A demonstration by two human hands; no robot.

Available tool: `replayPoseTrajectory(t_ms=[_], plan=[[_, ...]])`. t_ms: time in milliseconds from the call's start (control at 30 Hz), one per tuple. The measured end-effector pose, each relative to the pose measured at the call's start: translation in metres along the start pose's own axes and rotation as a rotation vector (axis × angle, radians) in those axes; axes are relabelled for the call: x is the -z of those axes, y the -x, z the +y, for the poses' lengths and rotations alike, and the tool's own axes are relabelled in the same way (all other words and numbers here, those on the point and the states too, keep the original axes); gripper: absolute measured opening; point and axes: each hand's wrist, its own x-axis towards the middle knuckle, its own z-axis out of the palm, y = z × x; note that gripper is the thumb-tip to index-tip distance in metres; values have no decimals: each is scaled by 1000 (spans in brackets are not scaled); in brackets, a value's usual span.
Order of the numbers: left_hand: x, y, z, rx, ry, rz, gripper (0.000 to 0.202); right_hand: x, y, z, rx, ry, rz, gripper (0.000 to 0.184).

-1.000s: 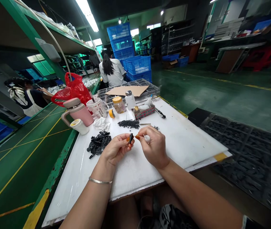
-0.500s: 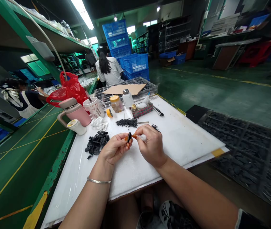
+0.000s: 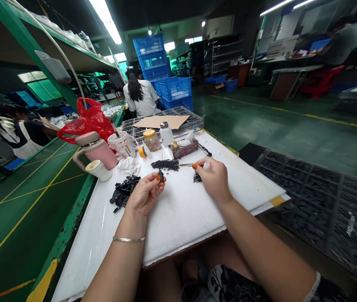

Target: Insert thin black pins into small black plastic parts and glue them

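My left hand (image 3: 147, 192) pinches a small black plastic part (image 3: 161, 176) between thumb and fingers, above the white table surface. To the right, my right hand (image 3: 215, 178) is closed around a small white bottle (image 3: 207, 164), mostly hidden by the fingers. Its thumb and fingertips are by the end of a pair of metal tweezers (image 3: 186, 165); whether they touch is unclear. Beneath that hand lies a little pile of thin black pins (image 3: 196, 178). Small black rings (image 3: 165, 164) are heaped behind the hands. Larger black parts (image 3: 124, 191) are piled left of my left hand.
A pink tumbler (image 3: 99, 153), a white lidded cup (image 3: 99, 170), a mug (image 3: 122, 144), crumpled tissue (image 3: 129, 166), yellow tape (image 3: 142, 152), a jar (image 3: 152, 141), a pump bottle (image 3: 166, 134), a patterned box (image 3: 184, 149) and a cutter (image 3: 205, 149) stand or lie along the back.
My right hand has moved away from the black part, rightward to the tweezers and pins, with the white bottle still in it. My left hand keeps the part, turned slightly and shifted left.
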Motion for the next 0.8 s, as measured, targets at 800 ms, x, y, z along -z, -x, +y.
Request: replayPoseTrajectory(t_ms=[800], plan=[[10,-5,-6,-46,-110,10,17,24,-44,63,-105,150,-55,19]])
